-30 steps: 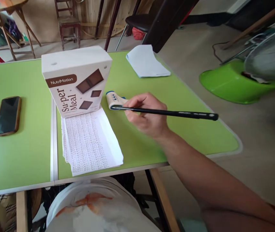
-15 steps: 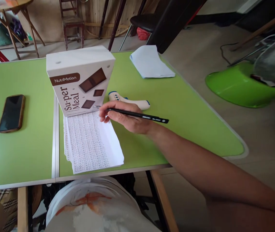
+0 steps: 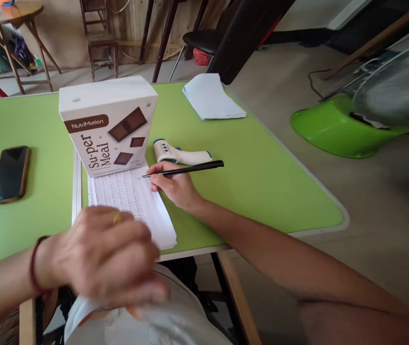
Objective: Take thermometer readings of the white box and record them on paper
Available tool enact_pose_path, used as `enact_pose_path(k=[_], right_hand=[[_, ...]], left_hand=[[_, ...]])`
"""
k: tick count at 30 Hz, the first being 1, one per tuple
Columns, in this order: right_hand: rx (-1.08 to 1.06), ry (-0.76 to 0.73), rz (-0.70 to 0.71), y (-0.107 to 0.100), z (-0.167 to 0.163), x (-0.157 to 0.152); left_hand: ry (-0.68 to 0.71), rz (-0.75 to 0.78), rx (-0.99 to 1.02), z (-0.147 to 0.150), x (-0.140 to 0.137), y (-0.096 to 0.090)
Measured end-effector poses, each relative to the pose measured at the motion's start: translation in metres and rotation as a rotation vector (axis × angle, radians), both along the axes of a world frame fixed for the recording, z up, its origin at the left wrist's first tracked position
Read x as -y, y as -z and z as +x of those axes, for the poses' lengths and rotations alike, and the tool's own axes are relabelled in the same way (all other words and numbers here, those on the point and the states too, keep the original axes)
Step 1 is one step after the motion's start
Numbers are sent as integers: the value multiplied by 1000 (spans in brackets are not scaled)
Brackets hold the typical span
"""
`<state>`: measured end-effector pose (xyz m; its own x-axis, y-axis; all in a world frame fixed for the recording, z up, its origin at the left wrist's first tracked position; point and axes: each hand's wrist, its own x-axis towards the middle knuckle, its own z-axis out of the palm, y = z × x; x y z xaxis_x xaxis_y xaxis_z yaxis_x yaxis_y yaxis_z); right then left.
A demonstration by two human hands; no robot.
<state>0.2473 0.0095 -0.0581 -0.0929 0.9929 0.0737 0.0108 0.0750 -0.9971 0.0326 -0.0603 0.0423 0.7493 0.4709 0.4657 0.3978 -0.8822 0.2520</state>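
Observation:
My right hand is closed around a black pen, its silver tip at the written page. The stack of paper sheets, covered in dense rows of small handwriting, lies on the green table. A white NutriMotion box stands upright on the far end of the sheets. My left hand, with a yellow ring and a red wrist cord, hovers in front of the paper's near part, hiding it. Motion blurs that hand, and its fingers curl downward, partly hidden. Just beyond my right hand lies a white and blue infrared thermometer.
A smartphone rests on the green table at the left. Folded white paper lies near the far right edge. A wooden chair and a round table stand behind; a bright green plastic seat is at right.
My left hand has come into view from the lower left, over the near part of the paper. The pen has swung to a flatter angle, tip down on the page. The view has shifted slightly.

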Motion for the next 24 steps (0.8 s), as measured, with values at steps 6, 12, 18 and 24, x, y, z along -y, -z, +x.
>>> enact_pose_path(k=[6,12,18,24], right_hand=[[92,71,39,-2,1,2],[291,67,173,0,0,-1],[452,123,384,1,0,5],[510,86,384,4,1,4]], left_hand=[[-206,120,-403,27,-32,58],[-249,101,-496,24,-30,76],[-236,125,-532,29,-30,73],[-230,136,-525,28,-29,74]])
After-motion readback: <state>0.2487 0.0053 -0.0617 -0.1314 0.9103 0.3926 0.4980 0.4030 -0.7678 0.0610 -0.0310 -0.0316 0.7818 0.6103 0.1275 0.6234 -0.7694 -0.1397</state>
